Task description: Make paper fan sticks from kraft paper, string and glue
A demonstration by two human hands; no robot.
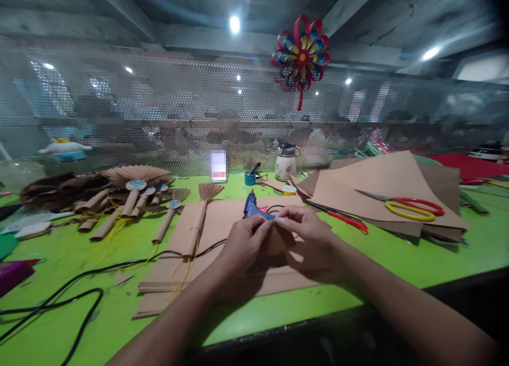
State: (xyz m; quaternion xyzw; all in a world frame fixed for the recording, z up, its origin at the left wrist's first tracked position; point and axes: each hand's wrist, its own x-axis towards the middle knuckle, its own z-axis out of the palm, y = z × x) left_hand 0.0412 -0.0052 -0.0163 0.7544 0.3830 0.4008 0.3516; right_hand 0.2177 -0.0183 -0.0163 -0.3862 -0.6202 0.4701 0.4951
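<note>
My left hand [247,241] and my right hand [308,233] meet above a stack of brown paper sheets [228,212]. Thumb and fingers of each are pinched together, nearly touching at the tips. Whatever they pinch is too small to make out. Just beyond the fingertips lies a blue hot glue gun [250,202], partly covered by the hands. To the left, a small brown paper fan [196,223] with a rolled handle and yellow string rests on the sheets. A black cord [139,261] runs leftward from the paper across the green table [127,313].
Several finished-looking paper fans [137,177] lie at the left. Red-and-yellow scissors [413,208] rest on large brown sheets [374,175] at the right, with red-handled scissors [345,217] nearer. At the back stand a phone [218,166], a blue jar [250,179] and a bottle [285,163].
</note>
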